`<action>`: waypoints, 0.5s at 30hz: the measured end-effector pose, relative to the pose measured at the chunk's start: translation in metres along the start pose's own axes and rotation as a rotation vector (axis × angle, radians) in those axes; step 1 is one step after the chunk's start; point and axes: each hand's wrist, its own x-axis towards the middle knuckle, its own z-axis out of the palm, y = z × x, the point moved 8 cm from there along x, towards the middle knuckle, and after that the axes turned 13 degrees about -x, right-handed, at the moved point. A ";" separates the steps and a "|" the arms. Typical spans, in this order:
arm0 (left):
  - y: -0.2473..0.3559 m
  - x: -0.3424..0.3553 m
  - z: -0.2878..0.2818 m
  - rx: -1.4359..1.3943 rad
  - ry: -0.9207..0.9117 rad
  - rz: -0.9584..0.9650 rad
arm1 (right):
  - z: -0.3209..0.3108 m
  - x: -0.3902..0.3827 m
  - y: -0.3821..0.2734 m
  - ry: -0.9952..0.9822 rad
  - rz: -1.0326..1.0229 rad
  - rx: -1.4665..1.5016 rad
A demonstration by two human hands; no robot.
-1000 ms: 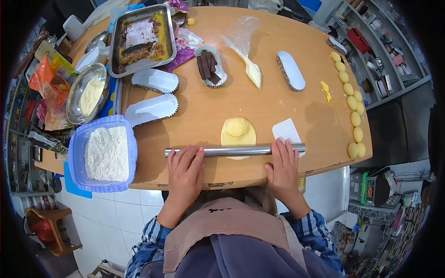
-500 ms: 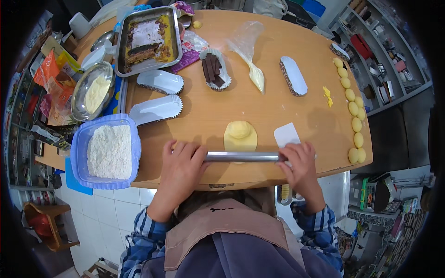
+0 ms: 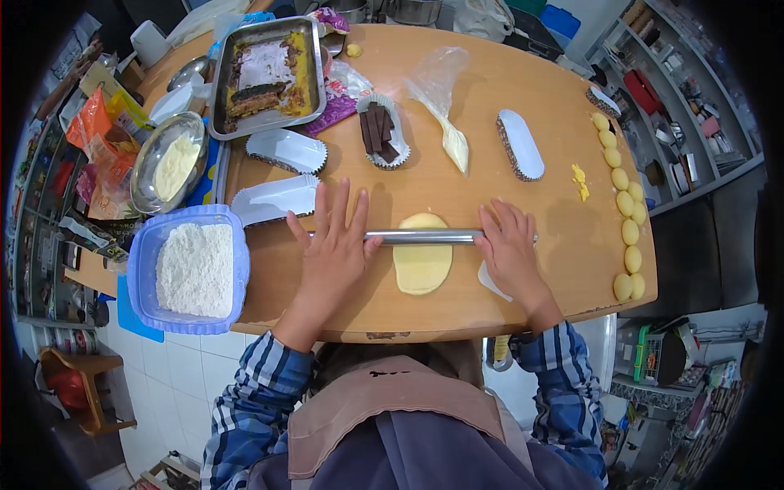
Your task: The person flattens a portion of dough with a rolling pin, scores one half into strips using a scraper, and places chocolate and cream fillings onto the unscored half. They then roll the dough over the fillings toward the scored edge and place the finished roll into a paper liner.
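Note:
A piece of pale yellow dough (image 3: 422,271) lies flattened into an oval on the wooden table, near its front edge. Across its far part rests a metal rolling rod (image 3: 429,237). My left hand (image 3: 333,249) presses on the rod's left end, open, with fingers spread and pointing away from me. On the right end lies my right hand (image 3: 513,251), also open, fingers stretched forward over the rod. Partly under my right hand is a white flat scraper (image 3: 493,284); the rest of it is hidden.
A blue tub of white flour (image 3: 194,269) and a metal bowl (image 3: 143,175) stand left. Behind are a baking tray (image 3: 214,122), paper loaf cups (image 3: 520,145), one holding chocolate sticks (image 3: 377,129), and a piping bag (image 3: 441,94). Several dough balls (image 3: 629,233) line the right edge.
Both hands have moved away from me, taking the rod over the dough's far part. My fingers have straightened from their curled hold. The dough's raised far lump now looks flatter.

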 end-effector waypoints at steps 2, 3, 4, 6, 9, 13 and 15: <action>0.001 0.010 -0.002 0.052 0.079 -0.013 | 0.005 0.009 0.003 -0.007 0.015 -0.010; -0.002 0.017 -0.001 0.055 0.090 -0.053 | 0.006 0.014 0.005 -0.012 0.030 -0.017; -0.006 0.024 -0.001 0.057 0.102 -0.094 | 0.007 0.020 0.007 -0.012 0.027 -0.019; -0.007 0.035 0.000 0.091 0.148 -0.087 | 0.015 0.028 0.016 -0.072 0.116 0.051; -0.009 0.046 0.003 0.127 0.199 -0.089 | 0.029 0.038 0.027 -0.078 0.198 0.035; -0.015 0.056 0.004 0.068 0.256 -0.120 | 0.035 0.060 0.028 -0.096 0.166 -0.047; -0.011 0.055 -0.001 0.047 0.308 -0.105 | 0.041 0.065 0.034 -0.226 0.256 0.072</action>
